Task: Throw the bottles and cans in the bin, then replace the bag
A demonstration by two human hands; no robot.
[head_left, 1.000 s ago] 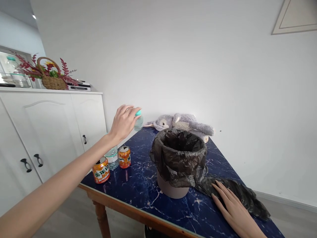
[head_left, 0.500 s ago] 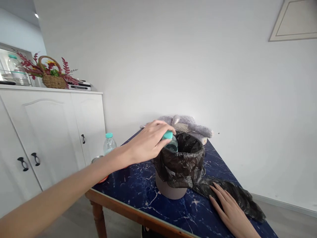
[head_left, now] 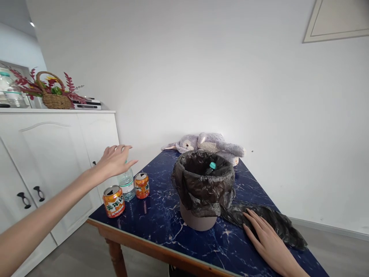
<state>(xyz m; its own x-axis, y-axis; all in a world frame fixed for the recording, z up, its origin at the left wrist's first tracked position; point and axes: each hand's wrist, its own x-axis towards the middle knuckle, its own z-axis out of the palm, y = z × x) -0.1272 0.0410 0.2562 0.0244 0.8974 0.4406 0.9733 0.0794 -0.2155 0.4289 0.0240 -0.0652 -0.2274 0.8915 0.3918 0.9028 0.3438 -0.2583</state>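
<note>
Left hand (head_left: 117, 159): empty, fingers spread, at the top of a clear plastic bottle (head_left: 127, 186) upright near the tabletop's (head_left: 161, 217) left edge; contact cannot be confirmed. Front orange soda can (head_left: 114, 207) and rear orange soda can (head_left: 142, 186) flank it. Right hand (head_left: 266, 240): flat, grasping nothing, on black plastic film (head_left: 290, 229) by the right edge. Lined bin (head_left: 198, 222), nearer the front edge, contains a teal-capped bottle (head_left: 212, 166). Step judged: grasp of the standing bottle, not yet made. Next move calls for closing on its neck, clear of both cans.
</note>
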